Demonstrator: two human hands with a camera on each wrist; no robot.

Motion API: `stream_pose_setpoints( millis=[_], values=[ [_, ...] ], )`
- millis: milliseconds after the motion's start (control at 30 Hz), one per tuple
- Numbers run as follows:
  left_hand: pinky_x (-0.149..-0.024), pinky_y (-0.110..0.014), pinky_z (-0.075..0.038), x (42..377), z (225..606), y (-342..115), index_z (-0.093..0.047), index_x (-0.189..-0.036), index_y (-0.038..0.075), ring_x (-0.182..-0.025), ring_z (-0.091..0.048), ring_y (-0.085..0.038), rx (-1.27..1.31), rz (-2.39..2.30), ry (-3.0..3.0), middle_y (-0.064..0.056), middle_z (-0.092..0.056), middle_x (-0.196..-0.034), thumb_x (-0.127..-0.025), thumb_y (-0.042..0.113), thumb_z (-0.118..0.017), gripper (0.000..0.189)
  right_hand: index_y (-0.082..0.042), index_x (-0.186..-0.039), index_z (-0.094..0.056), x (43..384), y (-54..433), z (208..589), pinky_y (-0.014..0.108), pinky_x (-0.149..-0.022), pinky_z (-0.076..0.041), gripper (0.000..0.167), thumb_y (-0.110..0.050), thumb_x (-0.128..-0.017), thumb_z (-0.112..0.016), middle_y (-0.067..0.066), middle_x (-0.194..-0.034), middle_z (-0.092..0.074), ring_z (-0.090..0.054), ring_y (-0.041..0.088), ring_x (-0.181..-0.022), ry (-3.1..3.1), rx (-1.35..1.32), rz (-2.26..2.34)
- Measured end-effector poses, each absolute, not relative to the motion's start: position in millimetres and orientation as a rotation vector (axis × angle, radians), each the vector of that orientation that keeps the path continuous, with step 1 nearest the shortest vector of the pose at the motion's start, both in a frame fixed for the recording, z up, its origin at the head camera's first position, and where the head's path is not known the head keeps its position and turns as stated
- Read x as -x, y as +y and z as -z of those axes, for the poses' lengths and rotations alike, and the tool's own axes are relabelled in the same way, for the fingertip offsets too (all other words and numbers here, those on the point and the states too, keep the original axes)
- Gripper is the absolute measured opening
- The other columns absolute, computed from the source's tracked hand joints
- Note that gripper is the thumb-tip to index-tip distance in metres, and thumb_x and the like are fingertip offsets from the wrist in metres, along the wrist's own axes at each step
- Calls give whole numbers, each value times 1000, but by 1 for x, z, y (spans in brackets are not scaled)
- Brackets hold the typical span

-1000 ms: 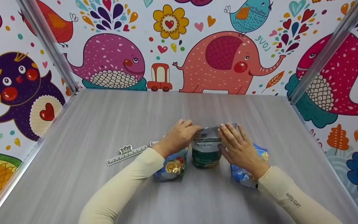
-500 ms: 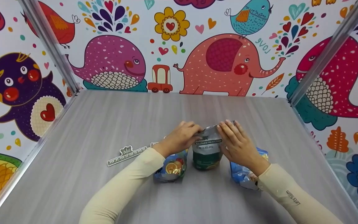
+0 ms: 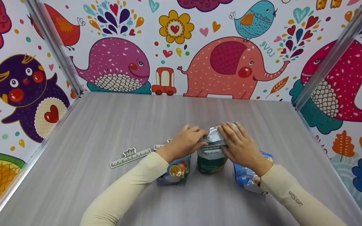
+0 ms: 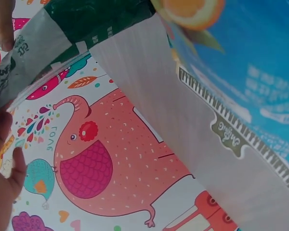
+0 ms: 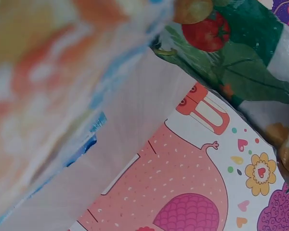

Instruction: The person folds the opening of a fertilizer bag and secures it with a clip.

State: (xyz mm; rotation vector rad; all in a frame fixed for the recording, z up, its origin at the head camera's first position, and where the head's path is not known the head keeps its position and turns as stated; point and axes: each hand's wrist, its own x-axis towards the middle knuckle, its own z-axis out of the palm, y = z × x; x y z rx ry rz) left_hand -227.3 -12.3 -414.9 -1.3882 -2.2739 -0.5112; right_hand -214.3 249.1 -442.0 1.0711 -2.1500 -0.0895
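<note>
Pinches the upper left edge of the green-and-silver pouch [image 3: 211, 160] with the left hand [image 3: 184, 142]; presses straight fingers of the right hand [image 3: 242, 148] against its upper right side; holds it upright on the worktop [image 3: 130, 121], between both hands.

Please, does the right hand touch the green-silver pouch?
Touching: in the head view, the right hand lays fingers on the green-silver pouch near its top.

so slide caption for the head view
Left hand and right hand touch the top of a green pouch between two blue bags.
</note>
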Motion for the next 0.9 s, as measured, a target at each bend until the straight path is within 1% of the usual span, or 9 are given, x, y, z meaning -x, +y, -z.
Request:
stream_pose_setpoints(
  millis=[167, 233, 333, 433, 533, 667, 733, 833, 900],
  values=[
    [-75, -31, -44, 226, 418, -12, -65, -118, 3, -94, -62, -18, 1366, 384, -2257, -7, -70, -104, -99, 26, -63, 30, 5, -143, -43, 214, 249, 447, 42, -120, -8, 64, -45, -108, -24, 22, -142, -45, -44, 36, -130, -2194, -1073, 72],
    [-76, -31, -44, 225, 418, -12, -65, -117, 3, -94, -62, -18, 1359, 350, -2230, -6, -70, -103, -99, 27, -62, 30, 5, -144, -42, 213, 248, 447, 42, -119, -11, 65, -46, -108, -24, 21, -144, -44, -44, 35, -131, -2212, -1076, 67],
    [-75, -31, -44, 224, 419, -13, -65, -116, 3, -93, -62, -17, 1343, 310, -2185, -5, -70, -101, -99, 27, -62, 29, 4, -145, -41, 212, 248, 446, 45, -116, -24, 65, -47, -108, -23, 20, -144, -45, -44, 34, -132, -2233, -1087, 54],
    [-74, -30, -44, 224, 419, -13, -65, -115, 3, -92, -61, -17, 1318, 263, -2151, -4, -70, -99, -99, 28, -63, 30, 4, -144, -42, 212, 247, 445, 50, -107, -38, 64, -45, -108, -22, 21, -141, -48, -47, 34, -130, -2243, -1108, 30],
    [-73, -29, -44, 224, 419, -13, -65, -116, 4, -91, -60, -16, 1298, 207, -2134, -4, -69, -99, -99, 30, -62, 31, 4, -141, -44, 212, 247, 445, 53, -100, -44, 62, -44, -109, -23, 22, -136, -52, -51, 35, -125, -2250, -1123, 0],
    [-74, -29, -45, 224, 420, -13, -64, -116, 4, -91, -59, -16, 1286, 165, -2136, -3, -69, -100, -100, 32, -60, 33, 3, -138, -46, 212, 246, 445, 53, -97, -46, 60, -44, -108, -24, 21, -129, -53, -55, 36, -117, -2269, -1125, -46],
    [-74, -29, -45, 224, 420, -13, -64, -117, 4, -91, -59, -16, 1282, 154, -2139, -3, -69, -100, -100, 32, -60, 33, 2, -137, -47, 212, 245, 445, 51, -95, -48, 59, -45, -108, -25, 20, -125, -52, -55, 35, -110, -2273, -1119, -62],
    [-74, -29, -44, 223, 421, -13, -65, -117, 5, -91, -59, -16, 1275, 134, -2136, -2, -69, -100, -101, 33, -58, 33, 1, -134, -48, 211, 243, 446, 45, -86, -49, 58, -46, -108, -26, 17, -116, -50, -51, 31, -98, -2268, -1101, -73],
    [-74, -30, -44, 223, 421, -13, -65, -117, 5, -91, -59, -16, 1268, 123, -2131, -2, -69, -100, -101, 34, -58, 33, 1, -132, -49, 211, 242, 447, 42, -79, -45, 58, -46, -108, -26, 15, -112, -48, -46, 28, -91, -2265, -1085, -74]
  ],
)
